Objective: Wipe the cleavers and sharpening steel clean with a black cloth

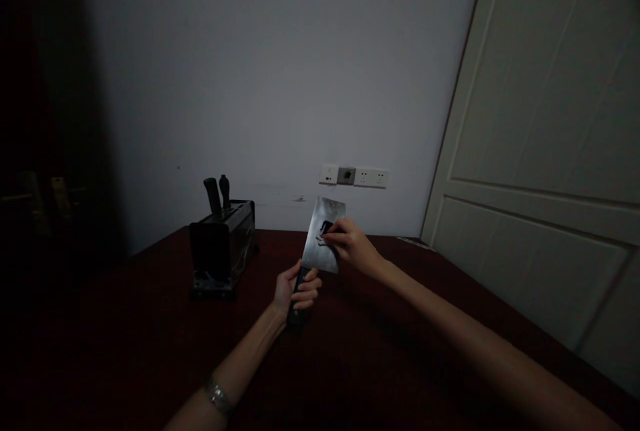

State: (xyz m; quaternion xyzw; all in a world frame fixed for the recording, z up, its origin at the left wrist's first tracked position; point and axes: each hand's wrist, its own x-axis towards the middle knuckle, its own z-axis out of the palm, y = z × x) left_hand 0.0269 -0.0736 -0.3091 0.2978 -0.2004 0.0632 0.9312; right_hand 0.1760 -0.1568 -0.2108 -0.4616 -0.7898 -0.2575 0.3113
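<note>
A cleaver (pixel 316 252) with a broad steel blade and a black handle is held up over the table, its blade pointing up and away from me. My left hand (pixel 299 290) is wrapped round the handle. Pinched in the fingers of my right hand (pixel 353 242) is a small black object (pixel 327 226), which lies against the flat of the blade or just in front of it. Its kind is too dark and small to make out. The blade mirrors part of my fingers.
To the left on the dark red table (pixel 360 364) stands a knife block (pixel 213 258) with black-handled tools (pixel 219 194) in it. Behind the table is a wall with sockets (pixel 371 178). A pale panelled door (pixel 540 151) rises at the right.
</note>
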